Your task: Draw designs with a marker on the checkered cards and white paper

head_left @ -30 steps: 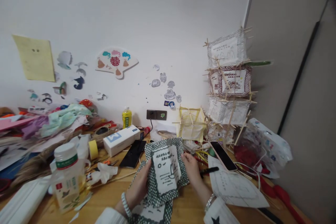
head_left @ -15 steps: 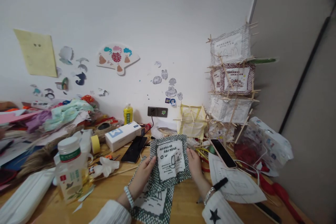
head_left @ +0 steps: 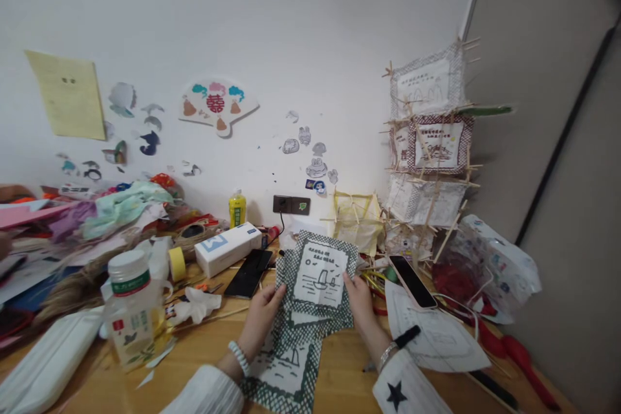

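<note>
A wooden desk (head_left: 344, 372) is set against a pale wall (head_left: 291, 26), and its top is crowded with craft materials around a white box (head_left: 228, 249). To the right of the box and nearer the wearer, an upper green-bordered sheet (head_left: 317, 278), marked with boats and lettering, is held up at a tilt. Its right edge is pinched between thumb and fingers by the right hand (head_left: 361, 303). By the left hand (head_left: 264, 309), fingers curled and thumb laid over, the patterned material is gripped at its left side; how many layers are caught there cannot be told. A lower green-bordered sheet (head_left: 281, 369) is seen nearer than the box, partly covered; whether it is joined to the upper one is hidden.

The upper sheet is judged to be very light, soft and limp, easily creased and perhaps torn by a hard pull. It is best held lightly by the border at opposite edges, with the drawing left untouched.

Just in front of the box a black phone (head_left: 249, 273) is laid. Well to its right, a tiered stick-and-paper frame (head_left: 439, 145) is stood.
</note>
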Available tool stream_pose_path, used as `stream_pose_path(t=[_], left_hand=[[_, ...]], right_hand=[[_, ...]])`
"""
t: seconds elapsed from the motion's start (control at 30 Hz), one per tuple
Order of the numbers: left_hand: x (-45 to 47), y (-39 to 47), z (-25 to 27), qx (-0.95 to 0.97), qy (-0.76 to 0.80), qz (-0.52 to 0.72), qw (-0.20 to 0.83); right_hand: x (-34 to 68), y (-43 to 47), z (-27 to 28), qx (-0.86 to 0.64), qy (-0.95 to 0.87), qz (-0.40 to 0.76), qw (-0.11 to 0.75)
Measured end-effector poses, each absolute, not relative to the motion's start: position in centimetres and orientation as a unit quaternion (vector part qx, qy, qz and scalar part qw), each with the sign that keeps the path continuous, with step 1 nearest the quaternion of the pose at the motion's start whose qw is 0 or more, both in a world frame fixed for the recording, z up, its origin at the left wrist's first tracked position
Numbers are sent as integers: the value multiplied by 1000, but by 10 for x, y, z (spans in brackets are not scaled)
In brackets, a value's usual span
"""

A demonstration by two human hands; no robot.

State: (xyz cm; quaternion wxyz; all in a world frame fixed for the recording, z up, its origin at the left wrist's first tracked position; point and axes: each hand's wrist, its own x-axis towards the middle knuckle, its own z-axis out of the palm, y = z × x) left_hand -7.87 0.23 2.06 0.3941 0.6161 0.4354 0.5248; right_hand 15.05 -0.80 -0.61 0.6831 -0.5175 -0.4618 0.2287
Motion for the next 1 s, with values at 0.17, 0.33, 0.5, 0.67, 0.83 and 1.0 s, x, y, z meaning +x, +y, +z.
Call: stream_pose_path(t=[0.17, 0.33, 0.5, 0.67, 0.83, 1.0], left_hand=[[-78, 9, 16, 600, 413, 546, 416], [-77, 11, 13, 559, 378, 592, 441], [-77, 11, 11, 563, 425, 538, 463], [-77, 6, 15, 587, 423, 497, 478], [-80, 4, 21, 594, 434, 505, 451], [-83, 9, 22, 593, 440, 523, 426]], right_hand=[[154, -5, -11, -484, -451, 236, 712], [153, -5, -9, -448, -457, 251, 726], [149, -4, -7, -426, -435, 292, 738], [145, -8, -3, -406, -443, 332, 727], [145, -13, 4, -418, -450, 315, 724], [148, -13, 3, -446, -434, 289, 727]])
